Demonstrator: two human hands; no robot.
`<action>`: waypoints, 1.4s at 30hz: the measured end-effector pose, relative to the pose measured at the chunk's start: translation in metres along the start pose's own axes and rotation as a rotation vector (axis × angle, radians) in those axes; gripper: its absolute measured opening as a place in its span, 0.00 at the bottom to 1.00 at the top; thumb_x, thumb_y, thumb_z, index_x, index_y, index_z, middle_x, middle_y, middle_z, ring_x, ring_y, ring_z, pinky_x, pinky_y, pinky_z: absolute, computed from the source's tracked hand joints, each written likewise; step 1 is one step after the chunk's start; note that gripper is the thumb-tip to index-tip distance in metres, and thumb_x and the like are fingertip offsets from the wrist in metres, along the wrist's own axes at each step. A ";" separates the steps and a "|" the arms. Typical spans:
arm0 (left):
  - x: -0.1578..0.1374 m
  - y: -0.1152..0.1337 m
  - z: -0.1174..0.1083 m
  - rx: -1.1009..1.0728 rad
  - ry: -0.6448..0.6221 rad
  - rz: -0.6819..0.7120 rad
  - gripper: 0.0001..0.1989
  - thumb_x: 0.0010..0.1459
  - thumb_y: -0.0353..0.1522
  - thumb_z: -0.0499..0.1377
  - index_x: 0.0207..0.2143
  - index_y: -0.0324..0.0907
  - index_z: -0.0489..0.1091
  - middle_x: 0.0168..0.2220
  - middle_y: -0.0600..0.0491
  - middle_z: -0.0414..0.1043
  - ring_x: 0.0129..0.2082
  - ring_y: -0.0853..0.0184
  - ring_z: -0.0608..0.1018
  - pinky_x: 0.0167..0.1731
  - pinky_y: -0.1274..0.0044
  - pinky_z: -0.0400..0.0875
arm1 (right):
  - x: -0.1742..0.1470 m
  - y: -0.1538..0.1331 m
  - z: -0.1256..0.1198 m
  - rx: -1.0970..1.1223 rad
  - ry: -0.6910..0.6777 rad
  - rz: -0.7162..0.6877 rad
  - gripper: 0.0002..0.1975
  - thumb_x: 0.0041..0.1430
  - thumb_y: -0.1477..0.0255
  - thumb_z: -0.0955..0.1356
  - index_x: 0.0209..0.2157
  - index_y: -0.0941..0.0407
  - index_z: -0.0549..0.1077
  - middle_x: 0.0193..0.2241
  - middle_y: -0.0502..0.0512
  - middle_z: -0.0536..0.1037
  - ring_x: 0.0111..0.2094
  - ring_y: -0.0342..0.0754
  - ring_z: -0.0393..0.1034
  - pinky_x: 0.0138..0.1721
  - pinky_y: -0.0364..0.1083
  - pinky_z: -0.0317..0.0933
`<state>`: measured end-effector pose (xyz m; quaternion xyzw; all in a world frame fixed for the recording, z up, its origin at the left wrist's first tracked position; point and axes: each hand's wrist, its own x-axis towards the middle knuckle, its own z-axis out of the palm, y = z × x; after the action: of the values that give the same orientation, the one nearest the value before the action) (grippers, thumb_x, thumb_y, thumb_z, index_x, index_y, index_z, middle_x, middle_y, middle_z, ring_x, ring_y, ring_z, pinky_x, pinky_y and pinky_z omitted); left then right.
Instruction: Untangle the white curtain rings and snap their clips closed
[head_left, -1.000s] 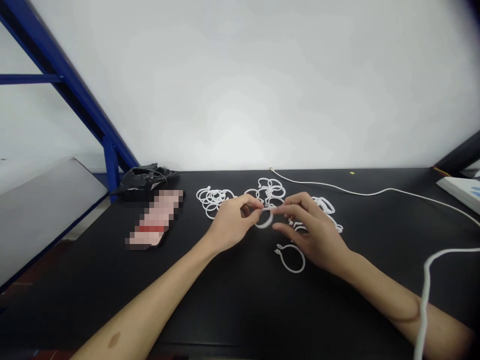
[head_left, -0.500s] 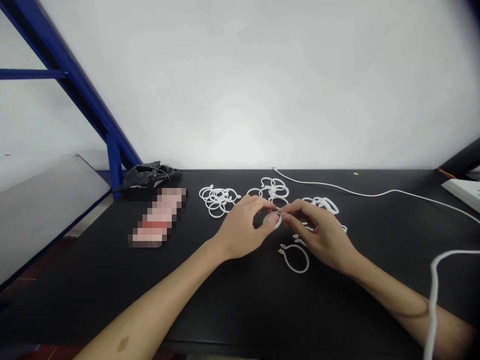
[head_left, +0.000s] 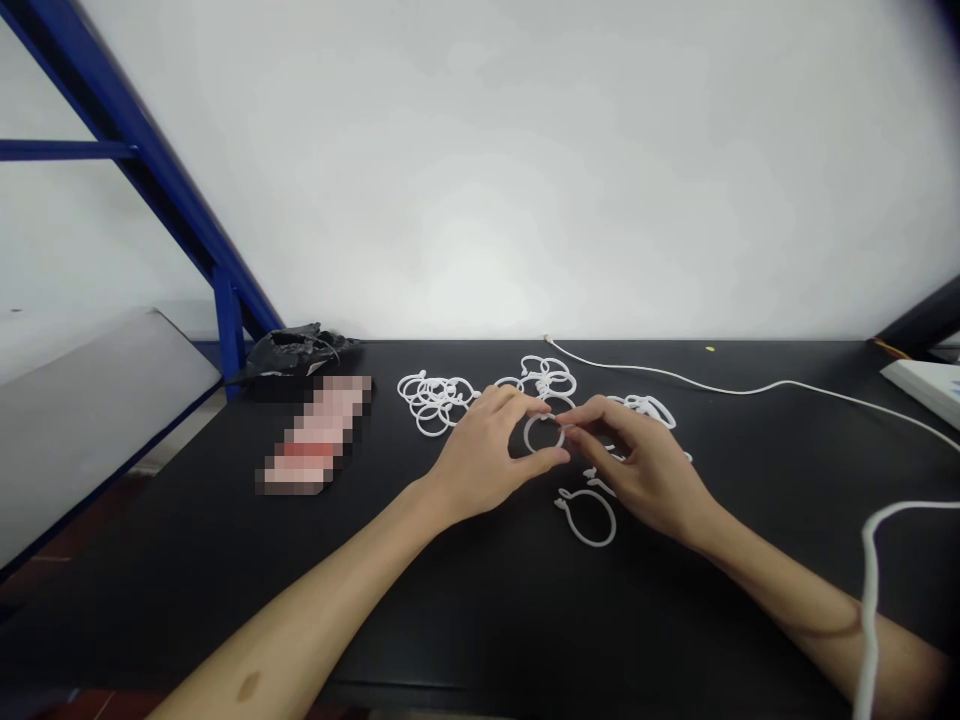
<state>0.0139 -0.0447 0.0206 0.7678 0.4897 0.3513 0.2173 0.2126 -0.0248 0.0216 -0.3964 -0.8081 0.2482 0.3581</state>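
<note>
Spread wider since the earlier frame, our left hand curves around a thin white plastic-looking ring, contact uncertain, while our right hand pinches its right edge over the black tabletop. With one pinch holding, we judge a slack finger could drop it beside the loose white loop nearer us or among tangled white rings beyond.
</note>
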 end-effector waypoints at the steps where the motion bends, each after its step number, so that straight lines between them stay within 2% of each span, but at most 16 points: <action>1: 0.000 0.000 0.000 -0.002 0.004 0.001 0.19 0.57 0.44 0.62 0.48 0.47 0.69 0.46 0.52 0.71 0.50 0.59 0.70 0.50 0.67 0.66 | 0.000 -0.001 -0.001 0.001 0.004 -0.003 0.09 0.64 0.64 0.65 0.39 0.53 0.73 0.32 0.52 0.79 0.31 0.46 0.74 0.28 0.44 0.66; 9: 0.000 0.001 -0.001 0.005 0.007 0.051 0.18 0.56 0.44 0.63 0.46 0.46 0.70 0.45 0.53 0.71 0.48 0.62 0.70 0.49 0.70 0.66 | 0.000 -0.003 0.002 -0.029 0.052 -0.033 0.06 0.63 0.67 0.65 0.36 0.54 0.73 0.30 0.51 0.79 0.29 0.45 0.74 0.30 0.43 0.68; 12: 0.004 -0.005 -0.006 0.093 0.047 0.073 0.15 0.58 0.41 0.61 0.46 0.46 0.70 0.45 0.53 0.71 0.47 0.62 0.69 0.49 0.70 0.66 | 0.000 0.001 0.002 -0.079 0.071 -0.055 0.11 0.62 0.66 0.66 0.46 0.52 0.71 0.34 0.52 0.80 0.33 0.47 0.75 0.34 0.46 0.70; 15: 0.011 -0.022 -0.018 0.316 0.211 -0.021 0.14 0.60 0.39 0.58 0.46 0.43 0.71 0.45 0.50 0.72 0.47 0.59 0.69 0.50 0.66 0.65 | 0.002 0.008 0.000 -0.165 0.074 -0.062 0.20 0.62 0.64 0.66 0.55 0.52 0.65 0.39 0.55 0.79 0.36 0.49 0.75 0.37 0.50 0.71; 18: 0.018 -0.045 -0.033 0.479 0.322 -0.215 0.15 0.61 0.39 0.55 0.47 0.42 0.72 0.47 0.47 0.72 0.49 0.55 0.68 0.51 0.63 0.63 | 0.004 0.015 -0.002 -0.249 0.073 -0.067 0.16 0.62 0.64 0.66 0.51 0.53 0.68 0.39 0.56 0.78 0.38 0.51 0.74 0.39 0.51 0.70; 22: 0.021 -0.066 -0.040 0.562 0.269 -0.328 0.18 0.62 0.41 0.52 0.47 0.42 0.73 0.48 0.45 0.72 0.50 0.51 0.67 0.50 0.60 0.62 | 0.004 0.019 -0.002 -0.307 0.022 -0.067 0.12 0.63 0.64 0.65 0.47 0.53 0.71 0.38 0.56 0.77 0.39 0.52 0.73 0.37 0.51 0.69; 28: 0.019 -0.072 -0.034 0.608 0.184 -0.357 0.21 0.62 0.43 0.50 0.48 0.42 0.74 0.50 0.44 0.72 0.51 0.49 0.66 0.50 0.57 0.60 | 0.004 0.021 -0.001 -0.358 -0.022 -0.087 0.10 0.63 0.66 0.65 0.45 0.53 0.72 0.38 0.56 0.77 0.40 0.52 0.71 0.39 0.53 0.68; 33: 0.020 -0.070 -0.034 0.606 0.200 -0.363 0.21 0.62 0.44 0.49 0.47 0.44 0.74 0.51 0.44 0.72 0.52 0.48 0.66 0.50 0.56 0.59 | 0.006 0.026 -0.008 -0.432 0.019 -0.142 0.09 0.63 0.67 0.65 0.42 0.53 0.73 0.36 0.57 0.77 0.39 0.53 0.70 0.39 0.53 0.67; 38: 0.020 -0.067 -0.035 0.629 0.253 -0.370 0.19 0.62 0.42 0.50 0.45 0.45 0.75 0.50 0.44 0.72 0.51 0.49 0.66 0.49 0.56 0.60 | 0.007 0.031 -0.011 -0.523 0.041 -0.141 0.09 0.63 0.66 0.65 0.41 0.54 0.74 0.37 0.58 0.76 0.39 0.55 0.68 0.38 0.54 0.66; 42: 0.019 -0.061 -0.036 0.622 0.273 -0.347 0.17 0.62 0.39 0.50 0.44 0.44 0.74 0.49 0.45 0.72 0.50 0.50 0.66 0.49 0.57 0.60 | 0.007 0.034 -0.007 -0.561 0.016 -0.169 0.11 0.64 0.67 0.65 0.44 0.55 0.74 0.38 0.60 0.75 0.40 0.56 0.66 0.40 0.56 0.66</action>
<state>-0.0442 -0.0020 0.0091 0.6488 0.7201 0.2431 -0.0372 0.2314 0.0007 0.0051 -0.4133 -0.8724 -0.0188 0.2603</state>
